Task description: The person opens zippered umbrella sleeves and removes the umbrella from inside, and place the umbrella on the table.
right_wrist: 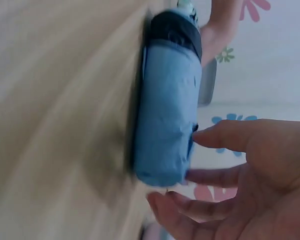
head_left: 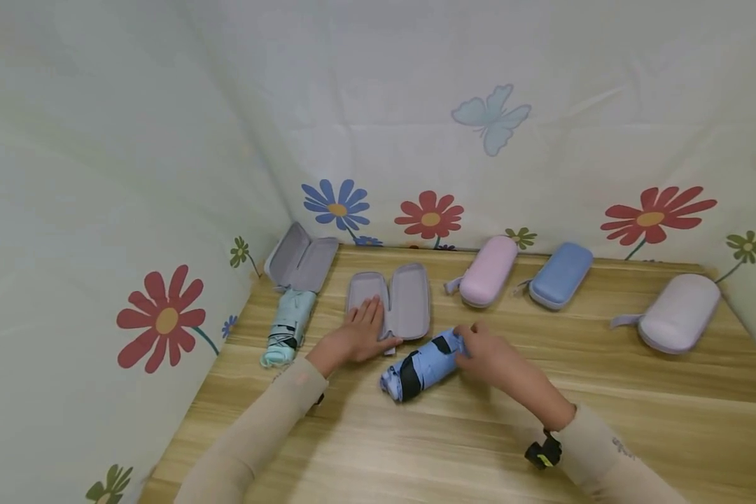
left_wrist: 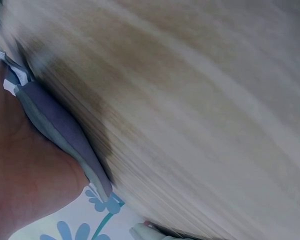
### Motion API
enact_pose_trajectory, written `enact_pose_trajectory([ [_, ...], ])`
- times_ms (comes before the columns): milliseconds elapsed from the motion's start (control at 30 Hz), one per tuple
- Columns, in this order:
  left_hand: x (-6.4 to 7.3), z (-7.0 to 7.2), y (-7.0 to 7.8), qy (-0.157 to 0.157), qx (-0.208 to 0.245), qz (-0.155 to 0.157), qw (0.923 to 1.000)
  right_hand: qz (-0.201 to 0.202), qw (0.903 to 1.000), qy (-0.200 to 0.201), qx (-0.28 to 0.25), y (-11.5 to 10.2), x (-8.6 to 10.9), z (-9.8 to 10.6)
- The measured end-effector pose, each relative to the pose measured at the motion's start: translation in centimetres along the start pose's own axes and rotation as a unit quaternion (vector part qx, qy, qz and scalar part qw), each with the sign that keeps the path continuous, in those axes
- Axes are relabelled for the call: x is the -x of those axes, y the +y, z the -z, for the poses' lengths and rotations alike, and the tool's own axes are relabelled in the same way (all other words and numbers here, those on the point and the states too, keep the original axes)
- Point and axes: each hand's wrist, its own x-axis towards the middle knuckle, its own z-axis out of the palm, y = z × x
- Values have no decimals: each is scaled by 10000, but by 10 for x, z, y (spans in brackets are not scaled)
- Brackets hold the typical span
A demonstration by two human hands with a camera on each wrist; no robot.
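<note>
A grey zip case [head_left: 411,301] lies opened out in the middle of the table. My left hand [head_left: 359,336] rests on its left half with fingers extended; the left wrist view shows the case edge [left_wrist: 65,132] under the palm. Just in front lies a folded blue umbrella [head_left: 431,360] with black bands. My right hand [head_left: 488,355] holds its right end, thumb and fingers bent about it. Close up, the right wrist view shows the fingers [right_wrist: 222,135] at the end of the umbrella [right_wrist: 167,110].
At the left, a mint folded umbrella [head_left: 290,318] lies before another opened grey case [head_left: 318,262]. Closed pink [head_left: 490,269], blue [head_left: 561,273] and pale grey [head_left: 680,311] cases stand along the back right. Flower-printed sheeting [head_left: 378,126] walls the wooden table [head_left: 416,455].
</note>
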Motion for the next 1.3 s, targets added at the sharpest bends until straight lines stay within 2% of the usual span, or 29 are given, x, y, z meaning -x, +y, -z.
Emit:
enact_pose_trajectory([
  [100,-2,1,-1,65,13,42,10000,-604,9971,-256,-383,-9,1,-9],
  [200,-6,1,-3,92,18,102,9999,-801,9940,-263,-695,-16,-5,-19],
  [300,-10,1,-4,89,-15,145,9999,-607,9931,-87,-999,-19,-14,-27],
  [467,-8,4,-3,196,-33,121,9997,-236,9899,200,-1382,-25,-23,-35],
  [700,-2,15,0,639,-262,148,9975,92,9921,656,-1067,-36,-20,-38],
  [833,-2,13,1,1037,-228,-92,9943,119,9898,983,-1027,-41,-13,-41],
  [933,5,9,6,1312,-458,-287,9899,357,9895,1007,-974,-42,-9,-44],
  [1033,12,8,13,1616,-885,-518,9815,749,9887,940,-894,-42,-11,-48],
  [1100,13,11,17,1875,-1178,-862,9714,972,9863,974,-913,-43,-14,-50],
  [1167,13,16,21,2016,-1154,-1154,9658,1117,9849,943,-927,-45,-19,-51],
  [1233,13,22,24,1985,-722,-1294,9688,1224,9836,938,-931,-47,-24,-51],
  [1300,13,27,27,1795,-326,-1327,9742,1250,9824,943,-1017,-48,-29,-52],
])
